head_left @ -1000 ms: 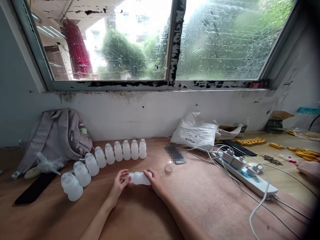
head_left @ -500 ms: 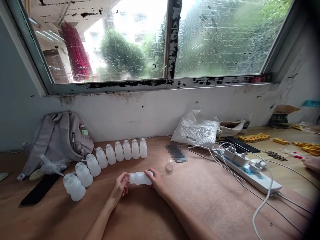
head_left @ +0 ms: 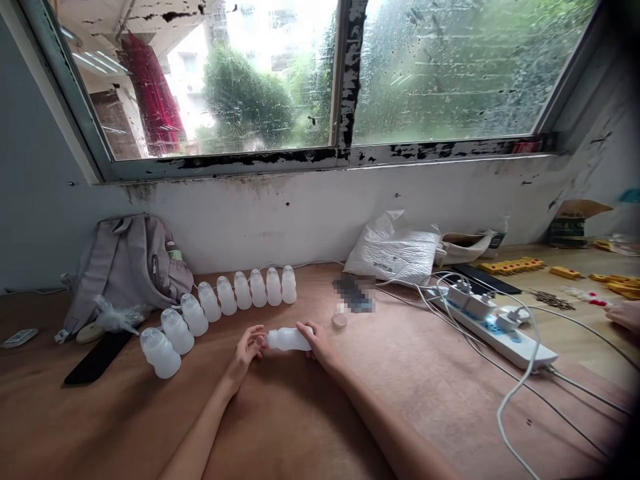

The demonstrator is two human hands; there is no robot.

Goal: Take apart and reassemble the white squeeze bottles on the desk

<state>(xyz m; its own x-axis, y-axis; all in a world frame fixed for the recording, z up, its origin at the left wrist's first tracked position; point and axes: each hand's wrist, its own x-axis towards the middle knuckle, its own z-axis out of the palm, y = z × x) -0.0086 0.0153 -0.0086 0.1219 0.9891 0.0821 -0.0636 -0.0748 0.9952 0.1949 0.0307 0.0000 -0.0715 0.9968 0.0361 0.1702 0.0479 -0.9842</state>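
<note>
A frosted white plastic bottle lies sideways between my hands, just above the table. My right hand wraps round its base end, with the thumb on top. At the narrow neck end, the curled fingers of my left hand close on the rim; whether something small sits between them is too fine to make out. Farther left, several similar bottles stand upright in a curved row, each with a clear domed top. Beyond my right hand, a small round clear cap rests on the table.
To the right lies a white power strip with plugs and looping cables. A silvery bag and a blurred-out object are at the back. Left are a grey backpack and a black flat object. Another person's hand shows far right.
The view has tilted slightly, moving the scene up and a little to the right. My left fingers have shifted at the bottle's neck and look looser. The right hand keeps its hold.
</note>
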